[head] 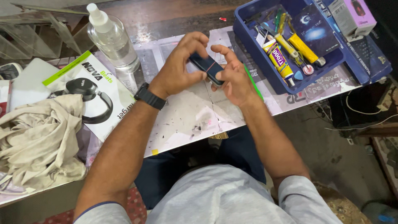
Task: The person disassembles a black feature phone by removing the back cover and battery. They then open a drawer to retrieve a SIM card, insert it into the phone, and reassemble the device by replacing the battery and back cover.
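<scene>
hands (207, 70) clamped together on small dark phone (207, 67), possibly rubber-banded, above worktable (182, 116).

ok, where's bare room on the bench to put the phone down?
Free: the white mat below the left hand and right hand holding the phone, toward the near edge. Also bare dark tabletop between the spray bottle and blue tray. Crowded: the tray, and left side with headphone box and cloth.
</scene>
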